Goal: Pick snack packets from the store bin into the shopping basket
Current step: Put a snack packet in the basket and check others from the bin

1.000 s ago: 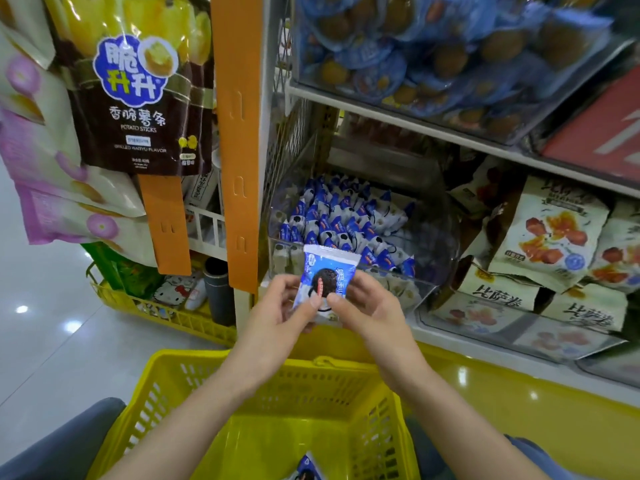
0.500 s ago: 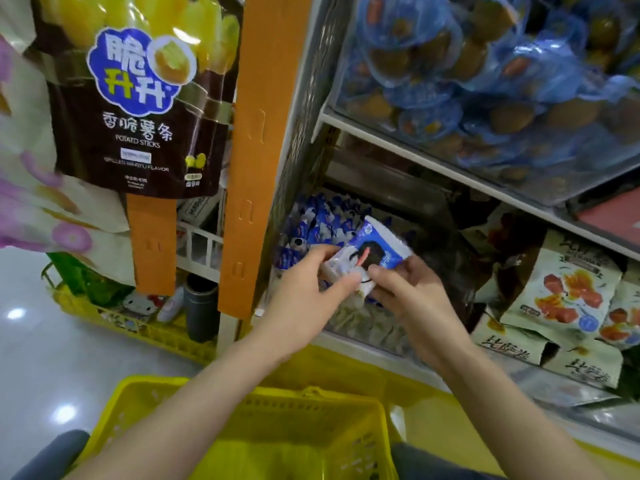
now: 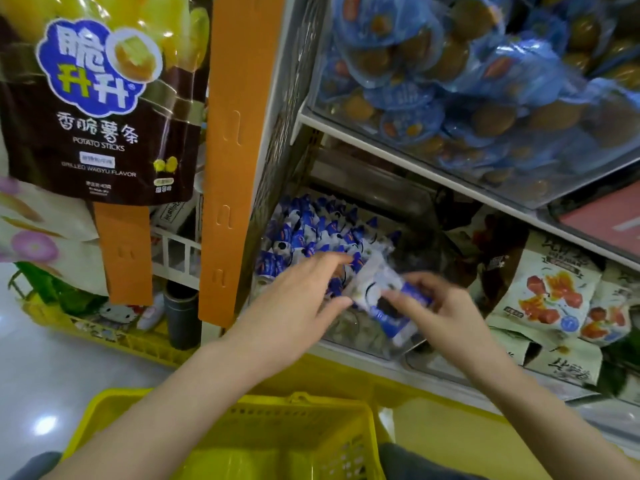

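In front of the clear store bin (image 3: 346,329), in the head view, the right hand (image 3: 440,306) pinches one blue-and-white snack packet (image 3: 381,299) between thumb and fingertips. Its grip is closed on the packet, which hangs just over the bin's front edge, not yet above the shopping basket (image 3: 329,407). The left hand (image 3: 294,306) stretches its fingers toward the heap of packets (image 3: 311,230) in the bin. Its grip is open, and the blur hides whether its thumb touches the held packet. To do the step well, I think the right hand should keep a light pinch on the sealed edge. It should bring the packet back and down over the basket, which stands low and close to the body, and release it only there. The bin stands on a white shelf (image 3: 353,355), with other snack bags (image 3: 554,299) beside it and blue-wrapped pieces (image 3: 450,81) on the shelf above. A potato sticks bag (image 3: 100,109) hangs at the left beside an orange strip (image 3: 239,133), over a shiny floor (image 3: 52,358).
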A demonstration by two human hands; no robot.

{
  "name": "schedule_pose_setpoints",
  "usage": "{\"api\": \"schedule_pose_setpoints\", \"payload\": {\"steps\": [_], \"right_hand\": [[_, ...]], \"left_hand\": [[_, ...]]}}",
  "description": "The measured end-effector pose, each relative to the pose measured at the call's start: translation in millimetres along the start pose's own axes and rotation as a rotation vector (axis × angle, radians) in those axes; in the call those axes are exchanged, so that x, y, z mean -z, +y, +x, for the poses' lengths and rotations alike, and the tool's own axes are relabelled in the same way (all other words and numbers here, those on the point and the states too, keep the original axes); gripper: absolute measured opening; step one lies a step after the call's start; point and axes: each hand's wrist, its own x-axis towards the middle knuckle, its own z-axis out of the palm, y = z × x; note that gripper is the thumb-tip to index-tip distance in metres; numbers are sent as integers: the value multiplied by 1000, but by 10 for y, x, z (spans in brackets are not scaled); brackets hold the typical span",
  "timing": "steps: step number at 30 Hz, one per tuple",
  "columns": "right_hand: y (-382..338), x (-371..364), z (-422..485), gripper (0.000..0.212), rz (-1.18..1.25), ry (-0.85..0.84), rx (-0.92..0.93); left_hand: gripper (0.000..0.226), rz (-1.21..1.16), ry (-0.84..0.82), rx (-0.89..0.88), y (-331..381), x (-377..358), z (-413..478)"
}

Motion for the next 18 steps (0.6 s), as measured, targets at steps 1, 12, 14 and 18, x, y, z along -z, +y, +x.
{"api": "schedule_pose_setpoints", "payload": {"steps": [1, 12, 14, 18], "right_hand": [[16, 36, 104, 28, -56, 78, -41], [323, -178, 1322, 31, -755, 188, -164], [385, -210, 1378, 28, -821, 123, -179], [463, -268, 1483, 28, -671, 5, -231]], "left_hand": [[49, 102, 39, -17, -60, 8, -8], [36, 450, 47, -106, -381, 3, -82], [30, 443, 51, -112, -400, -4, -88], [26, 449, 67, -119, -406, -11, -78]]}}
